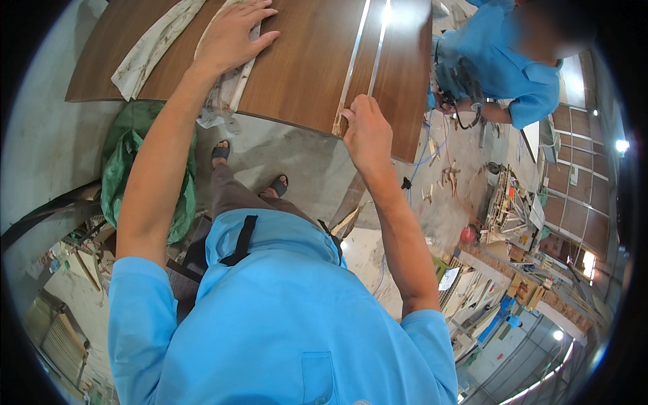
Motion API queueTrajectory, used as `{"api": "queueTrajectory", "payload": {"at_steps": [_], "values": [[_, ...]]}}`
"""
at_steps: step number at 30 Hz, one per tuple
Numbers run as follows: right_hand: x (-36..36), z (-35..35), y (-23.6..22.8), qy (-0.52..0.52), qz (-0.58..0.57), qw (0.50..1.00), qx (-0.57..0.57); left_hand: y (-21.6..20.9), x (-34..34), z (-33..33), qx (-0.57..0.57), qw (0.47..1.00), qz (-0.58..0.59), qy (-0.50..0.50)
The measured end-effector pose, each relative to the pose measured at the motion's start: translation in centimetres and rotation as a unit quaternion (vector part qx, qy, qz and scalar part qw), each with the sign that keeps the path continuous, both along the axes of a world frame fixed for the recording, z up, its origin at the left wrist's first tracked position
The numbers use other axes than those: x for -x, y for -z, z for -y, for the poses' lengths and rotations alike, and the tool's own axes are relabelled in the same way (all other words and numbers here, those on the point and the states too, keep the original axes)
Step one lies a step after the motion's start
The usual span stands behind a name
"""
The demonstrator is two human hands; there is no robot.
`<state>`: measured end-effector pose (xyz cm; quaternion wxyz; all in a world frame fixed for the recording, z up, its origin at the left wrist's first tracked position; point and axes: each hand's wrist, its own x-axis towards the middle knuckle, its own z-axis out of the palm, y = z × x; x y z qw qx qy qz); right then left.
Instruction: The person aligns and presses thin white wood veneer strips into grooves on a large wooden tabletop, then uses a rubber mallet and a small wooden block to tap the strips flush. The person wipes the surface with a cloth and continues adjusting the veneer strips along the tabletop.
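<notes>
A large brown wood-grain panel (297, 64) lies before me. My left hand (233, 37) rests toward its left part with fingers spread, over a whitish, dirt-marked strip of sheet material (237, 84). A similar pale strip (145, 61) lies farther left. At the panel's near edge, my right hand (368, 131) is closed, with thumb and fingers drawn together. Two thin shiny lines (356, 50) run along the panel down to this hand, beside a ragged tan patch (339, 123) at the edge. Whatever its fingers grip is hidden.
At the right, a person in a blue shirt (503, 57) stands by the panel holding a dark tool (466, 81). A green sack (135, 162) stands below the panel's left end. Wood scraps (450, 175) and a blue hose (432, 152) lie on the floor.
</notes>
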<state>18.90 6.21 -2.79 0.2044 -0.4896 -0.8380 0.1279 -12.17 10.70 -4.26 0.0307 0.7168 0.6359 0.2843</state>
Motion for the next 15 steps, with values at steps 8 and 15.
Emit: {"api": "queueTrajectory", "payload": {"at_steps": [8,15], "values": [[0.3,0.3,0.3,0.026,-0.005,1.0,-0.012,2.0,0.9,-0.8,-0.087,0.994,-0.057,0.024],[0.2,-0.3,0.0,0.001,0.034,0.999,-0.019,2.9,1.1,-0.6,-0.084,0.996,-0.037,0.003]]}}
